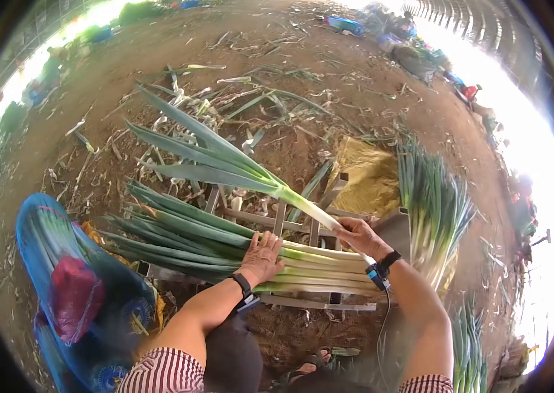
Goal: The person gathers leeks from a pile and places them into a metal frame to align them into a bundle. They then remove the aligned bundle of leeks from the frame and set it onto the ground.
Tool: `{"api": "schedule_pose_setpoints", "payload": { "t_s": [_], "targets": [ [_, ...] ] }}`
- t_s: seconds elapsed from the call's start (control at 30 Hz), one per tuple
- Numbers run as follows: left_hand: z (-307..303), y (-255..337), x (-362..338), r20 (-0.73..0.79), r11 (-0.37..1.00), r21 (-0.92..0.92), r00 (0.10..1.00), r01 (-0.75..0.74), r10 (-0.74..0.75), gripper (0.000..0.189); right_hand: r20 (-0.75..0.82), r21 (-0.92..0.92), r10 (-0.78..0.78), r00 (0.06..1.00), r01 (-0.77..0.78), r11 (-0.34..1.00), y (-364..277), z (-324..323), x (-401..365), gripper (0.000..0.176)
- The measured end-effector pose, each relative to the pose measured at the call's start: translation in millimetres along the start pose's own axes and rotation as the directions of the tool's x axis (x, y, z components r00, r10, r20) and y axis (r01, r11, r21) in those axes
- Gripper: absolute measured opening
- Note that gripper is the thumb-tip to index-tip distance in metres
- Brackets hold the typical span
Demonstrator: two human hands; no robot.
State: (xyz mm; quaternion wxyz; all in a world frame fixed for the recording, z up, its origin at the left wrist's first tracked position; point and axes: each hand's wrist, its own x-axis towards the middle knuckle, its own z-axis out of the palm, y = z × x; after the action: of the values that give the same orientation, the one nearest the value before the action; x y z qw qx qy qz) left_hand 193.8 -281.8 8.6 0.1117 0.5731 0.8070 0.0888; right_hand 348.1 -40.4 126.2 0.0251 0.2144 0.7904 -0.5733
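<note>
A long green onion (300, 202) slants across the middle of the head view, its leaves toward the upper left. My right hand (361, 237) is closed around its white stalk near the lower end. Below it, a pile of green onions (316, 261) lies sideways on a low metal rack (279, 219), leaves left and white stalks right. My left hand (262, 257) lies on top of this pile with its fingers stretched out, at the point where green turns to white. The root ends near my right wrist are partly hidden by the wristband and forearm.
To the right stands a bundle of green onions (431, 209), with more green onions (468, 350) below. A yellow sack (365, 173) lies behind the rack. At left is blue wrapping (28, 252) with a dark red bag (75, 300). Leaf scraps litter the dirt floor (179, 39).
</note>
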Motion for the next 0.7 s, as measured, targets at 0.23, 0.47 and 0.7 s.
{"api": "schedule_pose_setpoints", "payload": {
  "t_s": [0.23,0.47,0.7],
  "targets": [
    [0.6,0.0,-0.2,-0.015,0.998,0.060,1.000,-0.017,0.018,0.069,-0.125,0.133,-0.133,0.983,0.149,0.980,-4.9,31.4,-2.7,0.033],
    [3.2,-0.1,0.5,-0.030,0.997,0.079,0.999,-0.018,0.020,0.069,-0.001,0.078,-0.102,0.995,0.102,0.992,-4.1,35.8,24.5,0.037],
    [3.0,-1.5,-0.4,-0.060,0.999,0.026,0.998,-0.033,0.035,0.067,-0.026,-0.395,-0.059,0.998,0.044,0.917,46.3,56.5,61.0,0.037]
  ]
}}
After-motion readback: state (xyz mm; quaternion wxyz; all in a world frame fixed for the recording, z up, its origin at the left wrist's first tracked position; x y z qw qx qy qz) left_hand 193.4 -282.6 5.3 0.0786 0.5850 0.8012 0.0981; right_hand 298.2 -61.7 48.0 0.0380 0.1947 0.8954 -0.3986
